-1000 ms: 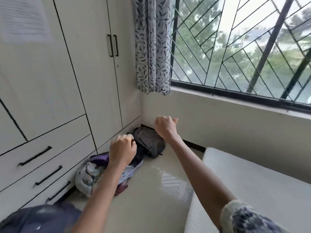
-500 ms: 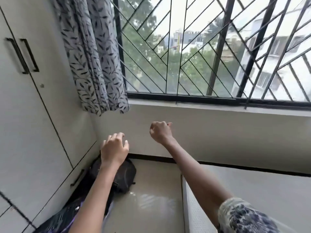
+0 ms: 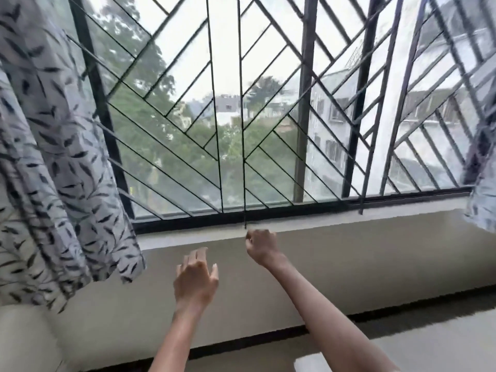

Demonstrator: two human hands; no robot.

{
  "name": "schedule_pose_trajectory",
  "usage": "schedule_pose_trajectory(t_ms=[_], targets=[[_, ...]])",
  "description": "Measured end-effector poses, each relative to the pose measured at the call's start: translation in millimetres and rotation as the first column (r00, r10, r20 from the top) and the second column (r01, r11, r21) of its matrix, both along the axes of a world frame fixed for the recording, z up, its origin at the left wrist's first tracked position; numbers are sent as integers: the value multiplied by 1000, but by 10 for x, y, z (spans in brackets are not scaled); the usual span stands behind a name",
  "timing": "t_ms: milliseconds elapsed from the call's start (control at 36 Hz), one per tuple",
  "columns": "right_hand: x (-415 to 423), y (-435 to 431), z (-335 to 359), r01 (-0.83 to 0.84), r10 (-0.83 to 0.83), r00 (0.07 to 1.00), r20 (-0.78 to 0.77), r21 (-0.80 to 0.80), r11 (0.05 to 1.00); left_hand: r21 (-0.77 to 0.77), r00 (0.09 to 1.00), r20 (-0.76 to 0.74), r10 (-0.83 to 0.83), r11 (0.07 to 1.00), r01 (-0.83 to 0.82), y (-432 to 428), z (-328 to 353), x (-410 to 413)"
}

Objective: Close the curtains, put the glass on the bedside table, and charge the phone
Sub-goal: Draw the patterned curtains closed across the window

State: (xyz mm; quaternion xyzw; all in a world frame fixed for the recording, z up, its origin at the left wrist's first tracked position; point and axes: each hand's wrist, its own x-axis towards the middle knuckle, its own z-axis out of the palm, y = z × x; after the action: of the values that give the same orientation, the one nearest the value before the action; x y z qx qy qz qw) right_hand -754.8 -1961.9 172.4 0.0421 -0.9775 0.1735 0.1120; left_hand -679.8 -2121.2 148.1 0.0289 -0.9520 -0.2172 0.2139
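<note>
Two grey-white curtains with a dark leaf print hang drawn aside: the left curtain [image 3: 53, 157] covers the window's left end, the right curtain [image 3: 483, 162] shows only at the frame's right edge. Between them the window lies uncovered. My left hand [image 3: 194, 280] is raised below the sill, fingers loosely spread and holding nothing, to the right of the left curtain's hem. My right hand [image 3: 261, 245] is curled into a loose fist just under the sill, also holding nothing. No glass or phone is in view.
A black diagonal metal grille [image 3: 241, 130] fills the window, with trees and buildings beyond. A pale sill [image 3: 349, 213] runs beneath it above a cream wall. A white wardrobe edge [image 3: 24, 339] shows bottom left and a white mattress corner [image 3: 308, 365] bottom centre.
The view has swung up and right from the wardrobe corner and the bags on the floor to the window. Both hands rose with it; the left hand's fingers have loosened apart.
</note>
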Motion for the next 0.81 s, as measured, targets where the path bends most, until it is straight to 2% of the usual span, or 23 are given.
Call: schedule_pose_trajectory(t_ms=[111, 167, 250, 333, 417, 583, 806], targets=[[-664, -21, 99, 81, -81, 997, 12, -36, 996, -47, 998, 27, -49, 998, 50, -83, 264, -784], [-1023, 7, 153, 135, -137, 990, -20, -77, 988, -86, 993, -25, -112, 990, 110, -88, 410, -1312], [-1247, 129, 154, 177, -182, 983, -40, -105, 979, -75, 981, -62, -186, 981, 181, 63, 586, -1842], [-1514, 355, 110, 245, -245, 969, 14, -106, 964, 8, 937, -97, -336, 941, 338, 362, 710, -2493], [-1764, 622, 44, 299, -298, 954, 25, -88, 950, -94, 879, -140, -456, 890, 447, 693, 866, -3069], [-2318, 1113, 47, 367, -368, 929, -49, -13, 930, -327, 794, -225, -565, 811, 485, 1378, 1195, -4000], [-3201, 1745, 439, 423, -419, 897, -145, 0, 906, -403, 724, -264, -637, 755, 517, 2030, 1332, -4869]])
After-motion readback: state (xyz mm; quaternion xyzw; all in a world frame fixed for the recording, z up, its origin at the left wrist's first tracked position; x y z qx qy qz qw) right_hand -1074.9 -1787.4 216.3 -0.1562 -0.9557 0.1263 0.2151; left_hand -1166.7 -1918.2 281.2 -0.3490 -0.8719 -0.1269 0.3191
